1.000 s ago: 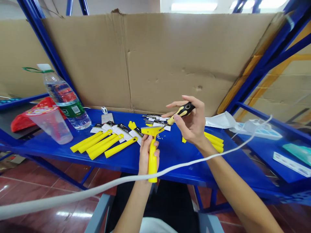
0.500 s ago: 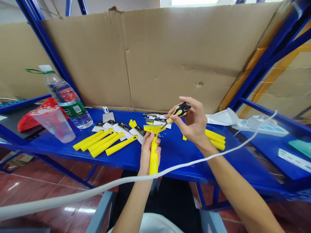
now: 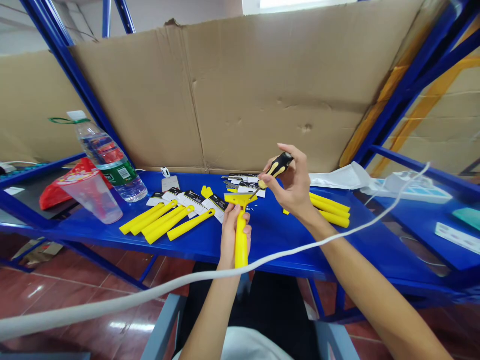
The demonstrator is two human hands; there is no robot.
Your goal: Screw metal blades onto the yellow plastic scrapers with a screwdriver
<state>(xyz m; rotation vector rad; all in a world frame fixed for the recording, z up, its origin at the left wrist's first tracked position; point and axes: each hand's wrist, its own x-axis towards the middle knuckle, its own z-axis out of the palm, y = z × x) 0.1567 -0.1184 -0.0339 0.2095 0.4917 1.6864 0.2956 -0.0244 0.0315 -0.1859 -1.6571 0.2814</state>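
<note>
My left hand [image 3: 231, 234] is wrapped round the handle of a yellow scraper [image 3: 242, 245], which stands upright with its wide head at the top. Between the fingers of my right hand [image 3: 294, 185] is a screwdriver [image 3: 280, 165] with a black and cream grip. Its shaft slants down to the left, and the tip meets the right part of the scraper's head. Behind the head lie black-and-white cards [image 3: 252, 187] and some tiny loose parts.
Several yellow handles [image 3: 168, 226] lie on the blue table [image 3: 277, 250] at left, beside cards [image 3: 215, 204]. More yellow handles [image 3: 333, 218] lie at right. A water bottle [image 3: 120, 172] and a plastic cup [image 3: 93, 197] stand at left. A white cable [image 3: 300, 253] crosses the view.
The view has shifted slightly. My right hand tilts a little differently on the screwdriver's grip, while my left hand keeps the scraper in the same hold.
</note>
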